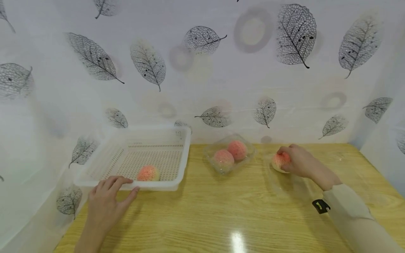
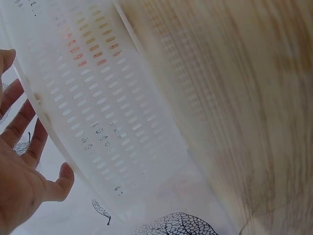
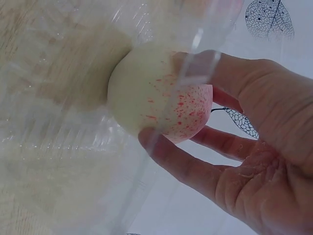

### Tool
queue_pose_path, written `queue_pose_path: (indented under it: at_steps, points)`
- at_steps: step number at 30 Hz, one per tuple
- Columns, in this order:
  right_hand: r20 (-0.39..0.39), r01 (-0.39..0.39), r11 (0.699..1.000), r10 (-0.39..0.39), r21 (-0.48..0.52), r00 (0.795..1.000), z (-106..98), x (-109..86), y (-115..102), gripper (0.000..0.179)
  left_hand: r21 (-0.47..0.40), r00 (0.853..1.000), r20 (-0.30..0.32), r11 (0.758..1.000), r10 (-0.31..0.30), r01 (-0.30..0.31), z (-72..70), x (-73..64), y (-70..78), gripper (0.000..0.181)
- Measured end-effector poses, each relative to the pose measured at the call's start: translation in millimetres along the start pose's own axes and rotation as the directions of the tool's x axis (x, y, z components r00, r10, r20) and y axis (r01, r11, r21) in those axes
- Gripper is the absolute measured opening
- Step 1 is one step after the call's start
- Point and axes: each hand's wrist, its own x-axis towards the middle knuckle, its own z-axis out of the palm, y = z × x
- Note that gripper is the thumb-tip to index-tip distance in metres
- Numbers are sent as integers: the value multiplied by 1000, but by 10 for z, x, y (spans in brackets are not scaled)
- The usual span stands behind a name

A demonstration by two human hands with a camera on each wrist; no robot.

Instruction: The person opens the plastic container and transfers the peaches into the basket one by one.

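Observation:
My right hand [image 1: 299, 161] holds a pink-and-cream peach [image 1: 280, 162] between thumb and fingers at the right of the table. In the right wrist view, the fingers surround the speckled side of this peach [image 3: 156, 93], inside a clear plastic tray [image 3: 58, 147]. My left hand [image 1: 105, 202] rests its fingertips on the near rim of a white perforated basket [image 1: 185, 154], its fingers spread loosely in the left wrist view. Another peach [image 1: 148, 173] lies in the basket, by the near wall.
Between the basket and my right hand, a second clear plastic tray [image 1: 218, 171] holds two pink peaches [image 1: 237, 150]. A white curtain [image 1: 221, 80] with leaf prints hangs behind the wooden table [image 1: 215, 218] and along its sides.

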Motion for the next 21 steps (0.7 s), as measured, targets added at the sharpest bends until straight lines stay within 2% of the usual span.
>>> queue_pose_path:
  at_steps: [21]
  points:
    - [15,1,1000,-1,-3,1000,38,236,49,40,-15,1000,15,1000,-27,28,0,-11,23,31]
